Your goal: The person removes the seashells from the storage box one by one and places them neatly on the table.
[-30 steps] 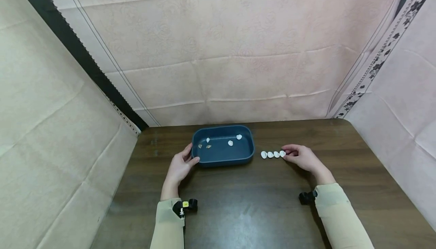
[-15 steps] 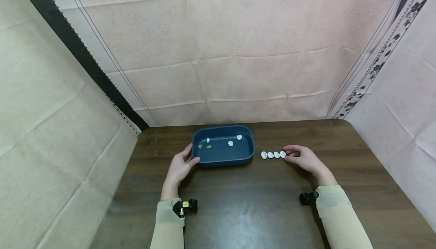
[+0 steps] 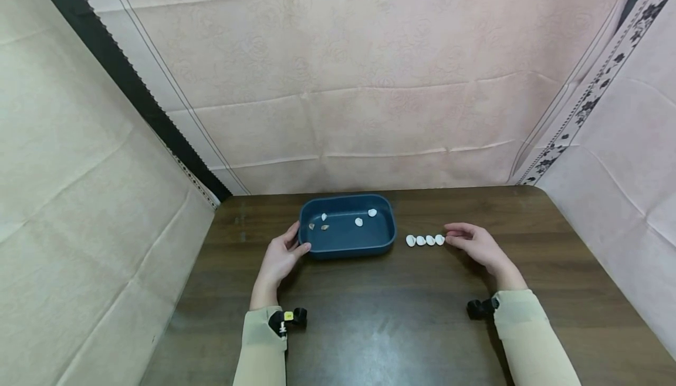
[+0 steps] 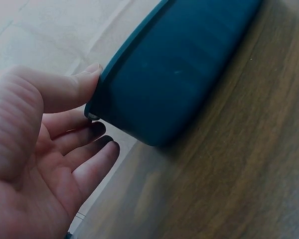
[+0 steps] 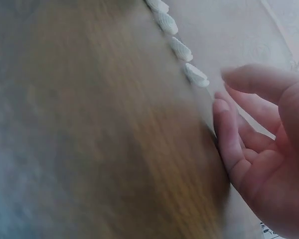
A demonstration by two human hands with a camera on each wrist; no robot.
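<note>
Clerk: Head view first. Left side?

Inspector: The left hand (image 3: 279,260) grips the left end of a blue tray (image 3: 345,238), thumb at the near corner and fingers at the outer side. The tray stands level on a brown wood-grain table (image 3: 380,321), towards its far edge.

Clerk: Contents of the tray?

Inspector: Three white shells (image 3: 359,222), scattered, and two brownish pieces (image 3: 324,227) in the left half, too small to identify.

Clerk: Right side?

Inspector: Four white shells in a row (image 3: 430,240) lie on the table, to the right of the tray and apart from it. The right hand (image 3: 477,246) is just beside the end shell (image 3: 440,240). Both forearms wear pale green sleeves (image 3: 530,327) and black wrist devices (image 3: 477,310). Pale cloth (image 3: 369,81) hangs behind the table.

Clerk: Left wrist view?

Inspector: Thumb on the tray's rim, fingers lower down on the outer side; the tray is pinched at the corner. Two fingers extend free of the wall.

Clerk: Right wrist view?

Inspector: Blurred in part. Thumb and fingertips are loosely bent and relaxed, with a gap between them and the end shell. The row's shells sit close together; whether they touch, I cannot tell.
</note>
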